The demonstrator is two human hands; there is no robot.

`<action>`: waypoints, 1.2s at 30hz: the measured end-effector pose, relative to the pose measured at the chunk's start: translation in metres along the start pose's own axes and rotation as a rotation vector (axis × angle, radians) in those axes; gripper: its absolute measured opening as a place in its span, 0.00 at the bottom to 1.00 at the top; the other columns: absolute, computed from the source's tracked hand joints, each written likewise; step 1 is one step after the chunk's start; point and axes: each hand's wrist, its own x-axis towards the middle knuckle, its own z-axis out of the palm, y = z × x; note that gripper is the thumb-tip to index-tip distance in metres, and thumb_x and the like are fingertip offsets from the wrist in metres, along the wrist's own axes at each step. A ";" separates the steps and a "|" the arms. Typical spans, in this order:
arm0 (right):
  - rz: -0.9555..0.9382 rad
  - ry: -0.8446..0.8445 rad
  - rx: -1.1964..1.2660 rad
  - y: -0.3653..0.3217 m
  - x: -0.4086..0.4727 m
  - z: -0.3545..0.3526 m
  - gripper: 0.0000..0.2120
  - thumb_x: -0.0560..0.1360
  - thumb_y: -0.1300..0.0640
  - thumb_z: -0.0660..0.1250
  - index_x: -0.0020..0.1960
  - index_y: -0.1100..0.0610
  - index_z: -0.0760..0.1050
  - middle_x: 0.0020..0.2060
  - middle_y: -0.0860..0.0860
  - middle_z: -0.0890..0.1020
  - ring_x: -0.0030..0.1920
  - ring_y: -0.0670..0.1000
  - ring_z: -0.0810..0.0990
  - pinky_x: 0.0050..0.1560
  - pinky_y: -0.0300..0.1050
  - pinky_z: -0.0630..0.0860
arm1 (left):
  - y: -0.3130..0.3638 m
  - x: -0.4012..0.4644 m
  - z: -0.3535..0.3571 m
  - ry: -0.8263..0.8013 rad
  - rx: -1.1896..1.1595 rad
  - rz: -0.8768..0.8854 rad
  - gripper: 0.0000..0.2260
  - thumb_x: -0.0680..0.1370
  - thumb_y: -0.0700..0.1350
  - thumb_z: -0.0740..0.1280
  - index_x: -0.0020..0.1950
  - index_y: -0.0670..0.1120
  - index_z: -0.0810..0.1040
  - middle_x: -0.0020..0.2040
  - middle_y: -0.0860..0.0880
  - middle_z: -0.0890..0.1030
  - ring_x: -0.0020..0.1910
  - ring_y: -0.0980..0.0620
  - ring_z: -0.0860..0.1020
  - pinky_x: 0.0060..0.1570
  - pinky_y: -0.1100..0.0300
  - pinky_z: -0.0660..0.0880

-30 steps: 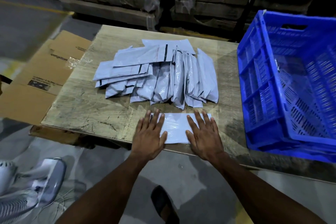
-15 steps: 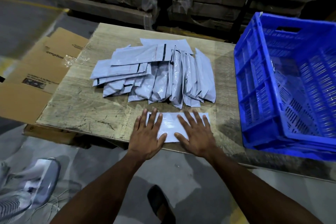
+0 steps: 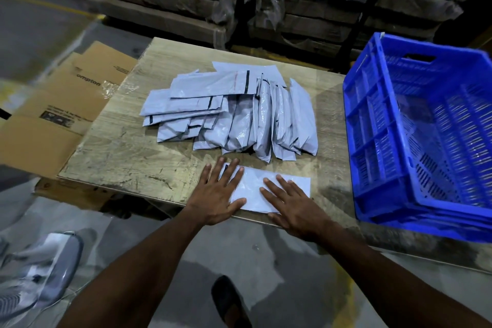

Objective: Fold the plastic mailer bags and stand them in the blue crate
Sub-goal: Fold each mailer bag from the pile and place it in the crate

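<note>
arms: two, bare from past the elbow down, no sleeves in view
left hand (image 3: 217,196): bare, no glove, ring or watch
right hand (image 3: 294,205): bare, no glove or wristband
footwear: dark shoe (image 3: 230,301), near, between arms

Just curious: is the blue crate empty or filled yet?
Empty, as far as visible: the blue crate shows only bare slatted walls and floor; no mailers stand inside.

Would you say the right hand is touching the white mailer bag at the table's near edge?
Touching. The head view shows the right hand lying flat, fingers spread, directly on the white mailer bag.
</note>
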 end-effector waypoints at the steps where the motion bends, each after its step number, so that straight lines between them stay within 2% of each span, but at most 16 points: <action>1: -0.004 0.021 0.000 0.000 0.001 0.001 0.28 0.85 0.42 0.50 0.81 0.54 0.58 0.81 0.53 0.57 0.80 0.61 0.57 0.77 0.60 0.60 | 0.002 -0.002 -0.001 0.022 -0.003 -0.004 0.39 0.81 0.71 0.43 0.85 0.48 0.48 0.85 0.47 0.44 0.83 0.41 0.41 0.77 0.37 0.43; 3: 0.024 0.049 0.024 -0.003 0.002 -0.001 0.27 0.86 0.43 0.48 0.79 0.57 0.62 0.79 0.56 0.63 0.77 0.62 0.63 0.72 0.61 0.68 | 0.009 -0.007 -0.002 0.072 0.034 0.017 0.40 0.81 0.70 0.48 0.84 0.44 0.52 0.85 0.44 0.49 0.83 0.40 0.47 0.78 0.35 0.47; 5: 0.052 0.089 0.047 -0.005 0.004 -0.004 0.27 0.86 0.44 0.47 0.78 0.59 0.65 0.77 0.57 0.66 0.75 0.63 0.67 0.68 0.62 0.72 | 0.016 -0.009 -0.001 0.128 0.122 0.063 0.35 0.81 0.64 0.53 0.80 0.42 0.64 0.82 0.41 0.62 0.81 0.40 0.59 0.76 0.33 0.58; 7: 0.029 0.123 0.023 -0.008 0.004 -0.008 0.27 0.87 0.46 0.46 0.79 0.59 0.63 0.78 0.57 0.63 0.77 0.64 0.64 0.67 0.63 0.72 | 0.020 -0.008 0.000 0.160 0.193 0.071 0.28 0.80 0.58 0.58 0.75 0.43 0.74 0.76 0.42 0.72 0.77 0.40 0.67 0.72 0.32 0.63; 9: -0.065 0.169 -0.065 -0.011 0.002 -0.012 0.24 0.86 0.50 0.50 0.80 0.58 0.61 0.80 0.54 0.59 0.79 0.64 0.58 0.71 0.68 0.65 | 0.022 -0.005 -0.001 0.198 0.207 0.032 0.23 0.76 0.50 0.71 0.70 0.44 0.78 0.73 0.43 0.76 0.75 0.39 0.71 0.70 0.29 0.64; 11: -0.236 0.222 -0.174 -0.015 -0.004 -0.014 0.24 0.83 0.59 0.55 0.79 0.55 0.65 0.80 0.51 0.60 0.79 0.65 0.55 0.71 0.75 0.58 | 0.024 -0.005 -0.004 0.223 0.186 -0.036 0.26 0.71 0.43 0.78 0.68 0.46 0.79 0.73 0.44 0.76 0.75 0.40 0.70 0.68 0.26 0.63; 13: -0.380 0.243 -0.222 -0.016 -0.010 -0.010 0.21 0.83 0.64 0.55 0.74 0.54 0.72 0.78 0.50 0.65 0.78 0.66 0.58 0.68 0.78 0.59 | 0.025 -0.010 -0.008 0.269 0.164 -0.088 0.27 0.70 0.39 0.78 0.68 0.47 0.79 0.74 0.44 0.75 0.76 0.39 0.69 0.67 0.23 0.61; 15: -0.409 0.268 -0.220 -0.011 -0.010 -0.008 0.15 0.86 0.61 0.56 0.67 0.54 0.77 0.76 0.50 0.70 0.76 0.68 0.62 0.65 0.73 0.67 | 0.027 -0.015 -0.009 0.298 0.164 -0.103 0.27 0.69 0.38 0.79 0.67 0.47 0.80 0.74 0.43 0.75 0.77 0.38 0.68 0.67 0.22 0.60; 18: -0.352 0.319 -0.146 -0.002 -0.002 -0.019 0.14 0.86 0.59 0.57 0.69 0.51 0.72 0.70 0.49 0.77 0.72 0.65 0.72 0.55 0.59 0.79 | 0.029 -0.023 -0.015 0.323 0.171 -0.144 0.28 0.68 0.36 0.79 0.67 0.48 0.80 0.74 0.44 0.74 0.78 0.37 0.66 0.68 0.21 0.57; 21: -0.363 0.337 -0.120 -0.006 0.001 -0.044 0.15 0.86 0.58 0.55 0.71 0.50 0.68 0.73 0.49 0.74 0.67 0.62 0.76 0.47 0.51 0.81 | 0.032 -0.026 -0.031 0.401 0.177 -0.176 0.24 0.74 0.42 0.76 0.70 0.47 0.78 0.79 0.44 0.68 0.81 0.37 0.59 0.71 0.22 0.49; 24: -0.386 0.323 -0.083 -0.013 -0.007 -0.072 0.15 0.86 0.56 0.52 0.70 0.53 0.69 0.78 0.50 0.66 0.60 0.60 0.78 0.35 0.48 0.79 | 0.034 -0.025 -0.051 0.492 0.188 -0.201 0.22 0.81 0.50 0.68 0.74 0.46 0.74 0.83 0.44 0.61 0.82 0.37 0.55 0.72 0.23 0.50; 26: -0.351 0.306 -0.045 -0.012 -0.012 -0.084 0.14 0.83 0.58 0.55 0.68 0.54 0.70 0.78 0.52 0.65 0.55 0.58 0.78 0.28 0.47 0.77 | 0.035 -0.022 -0.061 0.504 0.195 -0.219 0.24 0.82 0.53 0.63 0.76 0.46 0.71 0.83 0.43 0.58 0.82 0.37 0.54 0.73 0.25 0.51; 29: -0.274 0.278 0.033 0.002 -0.012 -0.092 0.22 0.73 0.65 0.62 0.66 0.53 0.72 0.77 0.53 0.67 0.53 0.58 0.79 0.31 0.48 0.78 | 0.039 -0.013 -0.067 0.491 0.196 -0.231 0.26 0.82 0.54 0.59 0.79 0.46 0.68 0.84 0.43 0.57 0.82 0.37 0.54 0.72 0.26 0.54; 31: -0.220 0.269 0.057 0.015 -0.009 -0.090 0.23 0.72 0.67 0.61 0.64 0.53 0.75 0.75 0.53 0.70 0.54 0.59 0.82 0.36 0.49 0.81 | 0.039 -0.008 -0.064 0.463 0.204 -0.218 0.29 0.81 0.53 0.66 0.81 0.46 0.65 0.83 0.42 0.57 0.82 0.37 0.54 0.72 0.26 0.55; 33: -0.177 0.220 0.034 0.029 -0.005 -0.086 0.24 0.70 0.68 0.66 0.63 0.52 0.78 0.74 0.52 0.72 0.56 0.60 0.82 0.40 0.52 0.82 | 0.041 -0.003 -0.059 0.437 0.216 -0.211 0.34 0.78 0.52 0.72 0.81 0.46 0.65 0.83 0.41 0.59 0.82 0.37 0.55 0.73 0.27 0.52; 36: -0.092 0.107 -0.132 0.036 0.005 -0.070 0.23 0.68 0.64 0.71 0.61 0.50 0.80 0.73 0.54 0.74 0.65 0.64 0.77 0.57 0.60 0.78 | 0.045 0.000 -0.047 0.425 0.231 -0.178 0.27 0.81 0.51 0.65 0.79 0.45 0.69 0.81 0.41 0.63 0.81 0.39 0.58 0.74 0.29 0.52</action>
